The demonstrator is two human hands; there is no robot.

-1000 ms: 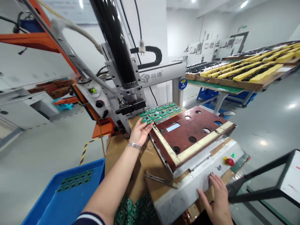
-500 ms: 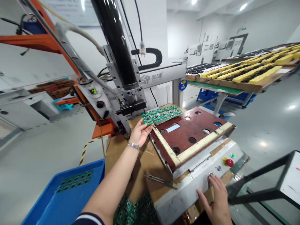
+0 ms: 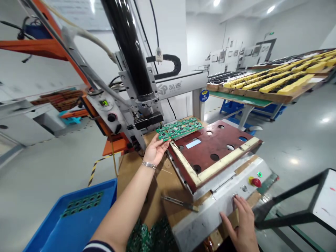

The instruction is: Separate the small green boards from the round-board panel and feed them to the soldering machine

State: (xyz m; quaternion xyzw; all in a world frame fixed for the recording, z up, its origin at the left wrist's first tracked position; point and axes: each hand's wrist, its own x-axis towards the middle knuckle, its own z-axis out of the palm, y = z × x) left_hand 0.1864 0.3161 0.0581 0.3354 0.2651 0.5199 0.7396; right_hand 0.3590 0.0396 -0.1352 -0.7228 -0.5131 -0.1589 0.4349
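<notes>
Grip (L. hand (image 3: 154, 152)) narrow, holding near-L corner of green PCB (image 3: 181, 130); R. hand (image 3: 243, 220) loosely spread, nothing seen in it.
PCB at back-L corner of red-brown plate (image 3: 204, 154), lying along its back edge; tool head (image 3: 149, 120) over PCB's L end, contact unclear. R. fingertips at control box (image 3: 217, 204) front; press can't be told. Step (judged): presenting PCB to head. Next move prob. calls for steady L. grip, fingertips clear of head.

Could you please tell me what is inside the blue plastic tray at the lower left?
The blue plastic tray holds a green rectangular circuit-board panel. Whatever lies beneath it, or behind the left forearm, is covered.
</notes>
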